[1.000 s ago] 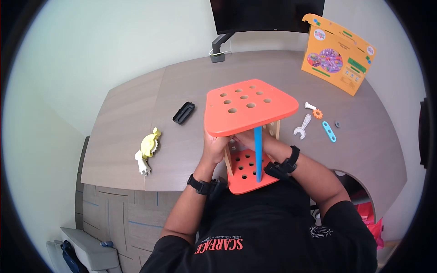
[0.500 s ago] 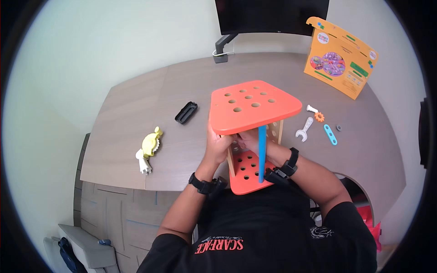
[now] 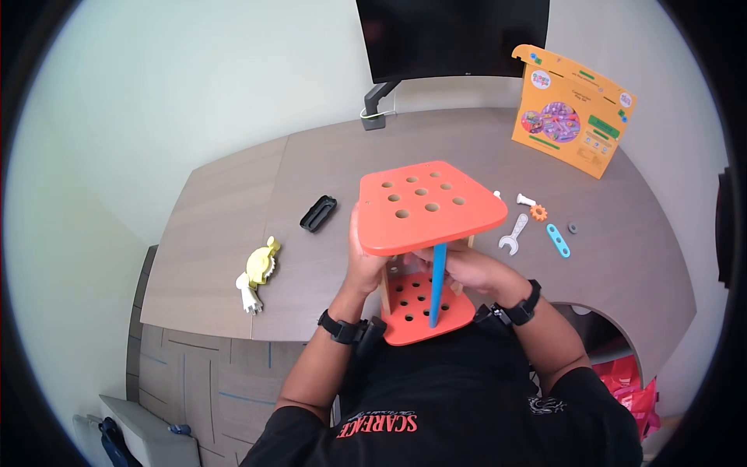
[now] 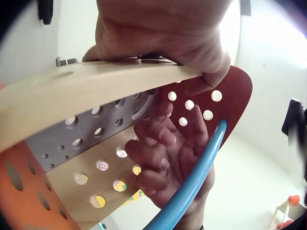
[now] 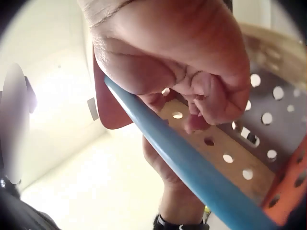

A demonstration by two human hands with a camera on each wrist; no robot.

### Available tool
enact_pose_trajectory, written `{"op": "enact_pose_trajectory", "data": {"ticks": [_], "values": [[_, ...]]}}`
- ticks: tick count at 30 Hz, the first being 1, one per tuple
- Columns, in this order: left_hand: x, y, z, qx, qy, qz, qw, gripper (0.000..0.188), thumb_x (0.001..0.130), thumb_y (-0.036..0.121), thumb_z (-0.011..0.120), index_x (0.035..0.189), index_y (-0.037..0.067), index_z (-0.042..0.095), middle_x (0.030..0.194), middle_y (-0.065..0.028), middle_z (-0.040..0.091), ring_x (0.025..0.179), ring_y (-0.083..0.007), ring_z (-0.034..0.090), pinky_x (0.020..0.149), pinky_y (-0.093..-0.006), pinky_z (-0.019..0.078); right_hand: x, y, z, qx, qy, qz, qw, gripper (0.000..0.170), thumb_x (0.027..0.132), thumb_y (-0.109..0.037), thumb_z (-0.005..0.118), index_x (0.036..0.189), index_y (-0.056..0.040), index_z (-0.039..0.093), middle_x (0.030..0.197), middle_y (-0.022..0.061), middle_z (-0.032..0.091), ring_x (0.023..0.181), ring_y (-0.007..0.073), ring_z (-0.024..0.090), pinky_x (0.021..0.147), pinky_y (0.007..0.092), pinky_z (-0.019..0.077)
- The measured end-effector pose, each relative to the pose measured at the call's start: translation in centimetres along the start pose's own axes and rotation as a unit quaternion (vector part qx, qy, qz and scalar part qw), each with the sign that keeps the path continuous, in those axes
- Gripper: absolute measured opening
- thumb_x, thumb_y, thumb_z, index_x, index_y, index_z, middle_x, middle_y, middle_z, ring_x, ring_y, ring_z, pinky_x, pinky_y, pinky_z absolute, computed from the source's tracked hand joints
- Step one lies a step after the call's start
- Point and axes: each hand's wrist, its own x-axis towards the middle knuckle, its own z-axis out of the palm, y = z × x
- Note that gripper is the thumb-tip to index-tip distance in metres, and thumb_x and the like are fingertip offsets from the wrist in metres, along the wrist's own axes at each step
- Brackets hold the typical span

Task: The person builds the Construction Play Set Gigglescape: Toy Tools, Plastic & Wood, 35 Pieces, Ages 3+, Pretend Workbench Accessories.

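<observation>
Nearest the person, at the edge of the worktop [image 3: 218, 218], the toy construction frame [image 3: 459, 222] looks largely assembled: the upper orange panel [image 3: 408, 202] and lower orange panel [image 3: 405, 331] are spanned by two wooden side panels [image 4: 96, 81], a grey perforated panel [image 4: 108, 117] sits between those, and a blue rod [image 3: 438, 284] runs from one orange panel to the other. What seems left is fitting or tightening, since the smaller pieces lie loose: the yellow-and-white toothed toy [image 3: 261, 265] and black tray [image 3: 318, 213] to the left; the wrench [image 3: 513, 233], light-blue strip [image 3: 558, 241], white bolt [image 3: 526, 200], orange gear [image 3: 538, 212] and grey ring [image 3: 573, 228] to the right. Whether every joint is secured cannot be told.

The frame stands between the hands, in front of the torso. The left hand [image 3: 364, 257] clamps the edge of one wooden side panel; the right hand [image 3: 471, 268] reaches inside beside the rod, its fingers bent. Whether they pinch something small, I cannot tell.
</observation>
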Motion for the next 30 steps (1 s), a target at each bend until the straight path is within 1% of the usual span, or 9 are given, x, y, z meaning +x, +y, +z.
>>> {"op": "enact_pose_trajectory", "data": {"ticks": [4, 7, 10, 13, 14, 20, 23, 27, 30], "values": [[0.8, 4.0, 1.7, 0.155, 0.04, 0.109, 0.981, 0.094, 0.077, 0.021, 0.094, 0.153, 0.004, 0.041, 0.139, -0.0101, 0.059, 0.13, -0.0206, 0.059, 0.11, -0.0386, 0.0497, -3.7, 0.8, -1.9, -0.062, -0.006, -0.055, 0.997, 0.036, 0.114, -0.036, 0.054, 0.126, -0.0049, 0.066, 0.109, 0.0034, 0.066, 0.089, 0.0127, 0.056, 0.074, 0.0328, 0.0505], [1.1, 6.8, 1.2, 0.189, -0.03, 0.129, 0.973, 0.109, 0.069, 0.023, 0.098, 0.158, 0.003, 0.038, 0.147, -0.0106, 0.055, 0.137, -0.022, 0.053, 0.12, -0.0418, 0.0403, -6.4, 0.3, -3.1, -0.206, 0.005, -0.186, 0.961, 0.027, 0.112, -0.023, 0.057, 0.122, -0.0003, 0.066, 0.106, 0.0091, 0.071, 0.088, 0.019, 0.064, 0.073, 0.0387, 0.0531], [0.7, 8.6, 1.6, 0.321, -0.027, 0.137, 0.937, 0.116, 0.058, 0.025, 0.099, 0.157, 0.006, 0.042, 0.145, -0.0122, 0.055, 0.136, -0.0282, 0.053, 0.118, -0.0467, 0.0387, -9.8, -1.5, -5.8, -0.35, 0.081, -0.123, 0.925, 0.022, 0.107, -0.017, 0.061, 0.113, 0.0033, 0.066, 0.096, 0.0167, 0.071, 0.088, 0.0281, 0.069, 0.075, 0.0424, 0.0535], [0.5, 10.3, 2.8, 0.495, -0.035, 0.204, 0.844, 0.115, 0.052, 0.025, 0.097, 0.154, 0.008, 0.047, 0.142, -0.0126, 0.055, 0.133, -0.0327, 0.052, 0.116, -0.0498, 0.0333, -10.5, -1.5, -7.2, -0.447, 0.373, -0.083, 0.809, 0.022, 0.103, -0.018, 0.066, 0.107, 0.0041, 0.066, 0.088, 0.0205, 0.069, 0.087, 0.0352, 0.07, 0.078, 0.0429, 0.0529], [0.1, 10.6, 3.3, 0.535, -0.038, 0.215, 0.816, 0.115, 0.052, 0.024, 0.098, 0.154, 0.009, 0.047, 0.141, -0.0118, 0.055, 0.133, -0.0316, 0.051, 0.116, -0.0482, 0.0344, -10.5, -1.5, -7.5, -0.432, 0.416, -0.096, 0.795, 0.024, 0.102, -0.02, 0.069, 0.107, 0.0026, 0.066, 0.089, 0.0178, 0.067, 0.088, 0.032, 0.068, 0.079, 0.0432, 0.0522], [-1.1, 8.2, 5.0, 0.627, -0.03, 0.222, 0.746, 0.111, 0.054, 0.028, 0.098, 0.153, 0.013, 0.052, 0.129, -0.0096, 0.054, 0.124, -0.0302, 0.051, 0.11, -0.0544, 0.0287, -9.5, -2.9, -3.0, -0.305, 0.265, -0.263, 0.876, 0.045, 0.094, -0.033, 0.082, 0.124, -0.004, 0.065, 0.113, 0.0108, 0.062, 0.103, 0.0245, 0.064, 0.089, 0.0381, 0.0527], [-1.3, 6.5, 5.4, 0.635, -0.025, 0.247, 0.731, 0.112, 0.054, 0.031, 0.1, 0.154, 0.014, 0.052, 0.128, -0.0098, 0.054, 0.122, -0.0292, 0.051, 0.107, -0.0534, 0.0291, -8.4, -2.2, -1.8, -0.3, 0.228, -0.23, 0.897, 0.06, 0.088, -0.038, 0.089, 0.132, -0.0055, 0.062, 0.121, 0.0114, 0.061, 0.108, 0.0251, 0.064, 0.093, 0.0383, 0.0536], [-1.8, 5.4, 5.7, 0.629, -0.023, 0.252, 0.735, 0.107, 0.059, 0.037, 0.1, 0.155, 0.019, 0.055, 0.131, -0.0109, 0.052, 0.122, -0.0318, 0.051, 0.101, -0.0639, 0.0284, -7.9, -1.0, -1.7, -0.287, 0.238, -0.227, 0.9, 0.073, 0.081, -0.034, 0.095, 0.136, -0.0056, 0.057, 0.124, 0.0132, 0.061, 0.109, 0.0253, 0.064, 0.096, 0.0389, 0.0545], [-2.2, 5.0, 6.1, 0.644, -0.042, 0.239, 0.726, 0.106, 0.06, 0.036, 0.099, 0.155, 0.02, 0.055, 0.132, -0.0115, 0.052, 0.122, -0.0323, 0.051, 0.101, -0.0641, 0.0282, -7.5, 0.2, -1.6, -0.254, 0.244, -0.213, 0.911, 0.083, 0.076, -0.03, 0.098, 0.141, -0.0065, 0.052, 0.129, 0.014, 0.058, 0.112, 0.0252, 0.063, 0.099, 0.0391, 0.0546]]}}
